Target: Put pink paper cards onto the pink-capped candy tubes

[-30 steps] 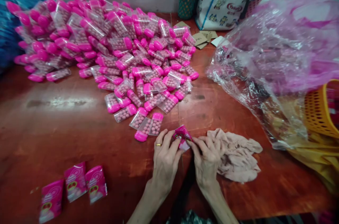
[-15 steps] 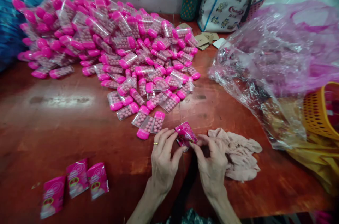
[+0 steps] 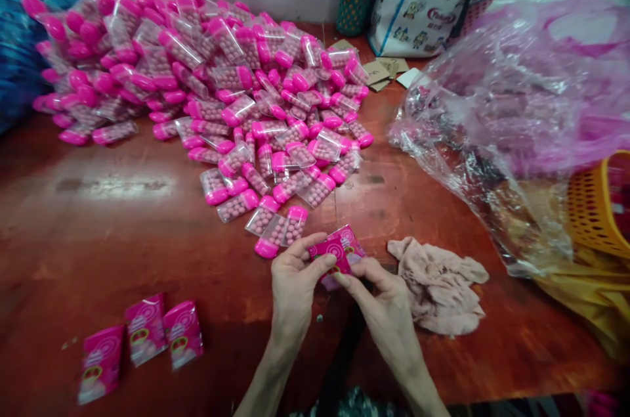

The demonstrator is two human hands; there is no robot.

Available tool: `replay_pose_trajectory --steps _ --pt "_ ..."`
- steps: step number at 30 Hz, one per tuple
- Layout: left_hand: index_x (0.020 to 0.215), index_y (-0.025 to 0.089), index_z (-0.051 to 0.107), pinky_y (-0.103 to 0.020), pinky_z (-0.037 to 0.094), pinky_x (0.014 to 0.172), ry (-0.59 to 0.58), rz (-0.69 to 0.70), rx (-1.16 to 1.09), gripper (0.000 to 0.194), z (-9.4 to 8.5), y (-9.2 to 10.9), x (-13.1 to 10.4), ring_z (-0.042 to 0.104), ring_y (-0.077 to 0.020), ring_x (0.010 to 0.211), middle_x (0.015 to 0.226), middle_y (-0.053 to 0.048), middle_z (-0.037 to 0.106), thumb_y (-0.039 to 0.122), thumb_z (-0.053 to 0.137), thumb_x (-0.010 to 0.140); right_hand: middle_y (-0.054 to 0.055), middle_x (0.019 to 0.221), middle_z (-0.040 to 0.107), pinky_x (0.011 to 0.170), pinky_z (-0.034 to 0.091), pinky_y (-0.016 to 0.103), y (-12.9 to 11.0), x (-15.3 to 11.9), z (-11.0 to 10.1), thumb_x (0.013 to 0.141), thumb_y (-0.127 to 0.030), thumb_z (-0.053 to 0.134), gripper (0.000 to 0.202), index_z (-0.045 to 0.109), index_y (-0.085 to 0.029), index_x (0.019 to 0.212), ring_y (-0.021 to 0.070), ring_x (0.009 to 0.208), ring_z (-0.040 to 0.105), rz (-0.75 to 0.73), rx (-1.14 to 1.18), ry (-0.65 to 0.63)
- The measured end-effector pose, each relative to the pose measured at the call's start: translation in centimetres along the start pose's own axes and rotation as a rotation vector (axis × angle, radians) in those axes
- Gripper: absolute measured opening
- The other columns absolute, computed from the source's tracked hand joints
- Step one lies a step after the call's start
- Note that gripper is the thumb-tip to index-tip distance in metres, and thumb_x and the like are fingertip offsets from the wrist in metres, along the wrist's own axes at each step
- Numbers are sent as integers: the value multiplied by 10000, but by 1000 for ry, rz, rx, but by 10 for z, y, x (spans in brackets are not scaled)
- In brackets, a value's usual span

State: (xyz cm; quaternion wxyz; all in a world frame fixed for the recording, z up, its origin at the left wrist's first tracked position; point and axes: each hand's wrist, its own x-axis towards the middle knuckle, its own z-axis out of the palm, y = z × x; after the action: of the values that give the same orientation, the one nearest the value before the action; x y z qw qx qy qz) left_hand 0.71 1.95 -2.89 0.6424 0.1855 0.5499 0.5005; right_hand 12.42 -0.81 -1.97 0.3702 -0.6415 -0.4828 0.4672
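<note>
My left hand [image 3: 296, 289] pinches a pink printed plastic sleeve [image 3: 325, 248] between thumb and fingers, above the table's near middle. From the other side, the fingertips of my right hand [image 3: 386, 302] close on its lower right edge. A second pink printed piece [image 3: 350, 240] shows behind it; whether the two are joined I cannot tell. Just beyond my hands lies a large heap of clear containers with pink caps [image 3: 231, 95], filled with small pink balls. Three loose pink printed sleeves [image 3: 146, 329] lie on the table at the left front.
A crumpled beige cloth [image 3: 443, 285] lies right of my right hand. Clear and pink plastic bags [image 3: 522, 95] and a yellow basket [image 3: 590, 207] occupy the right side. At the back stand a white printed bag [image 3: 418, 3] and cardboard pieces [image 3: 384, 72]. Blue plastic [image 3: 20, 43] borders the left.
The pink sleeve has been turned and partly spread, so a spiral-printed face shows in front of another piece. My left thumb has come up onto this face.
</note>
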Motion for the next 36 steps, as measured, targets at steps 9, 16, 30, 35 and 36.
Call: replay_pose_trajectory --steps 9,16,30,35,36 --pt "662 130 665 -187 458 531 -14 25 -84 72 -2 -9 1 548 -78 526 586 16 645 158 725 635 -14 655 479 586 362 242 6 0 9 876 -226 478 238 497 -189 642 135 633 454 -135 -84 51" --pt "602 130 626 -187 405 492 -11 58 -86 140 4 -19 0 489 -69 482 535 39 577 221 688 688 -19 624 425 553 347 241 4 -3 8 901 -317 421 316 448 -193 611 129 595 418 -83 -27 25" --pt "587 138 543 -176 419 498 -2 40 -97 177 -13 4 -1 494 -64 494 541 48 556 124 716 617 -32 562 450 503 315 226 -4 6 19 889 -253 462 315 499 -176 586 105 530 413 -165 -84 -58" --pt "917 167 570 -229 486 620 106 231 174 388 -23 5 -11 583 -114 635 691 30 614 144 757 578 -33 567 426 500 283 234 -3 8 18 916 -250 407 349 452 -180 577 102 528 385 -250 -188 -132" --pt "926 176 567 -235 488 636 131 272 227 397 -25 5 -13 590 -121 654 712 27 620 148 758 579 -34 564 422 497 280 235 -3 7 18 917 -251 404 354 445 -182 572 101 523 380 -253 -191 -140"
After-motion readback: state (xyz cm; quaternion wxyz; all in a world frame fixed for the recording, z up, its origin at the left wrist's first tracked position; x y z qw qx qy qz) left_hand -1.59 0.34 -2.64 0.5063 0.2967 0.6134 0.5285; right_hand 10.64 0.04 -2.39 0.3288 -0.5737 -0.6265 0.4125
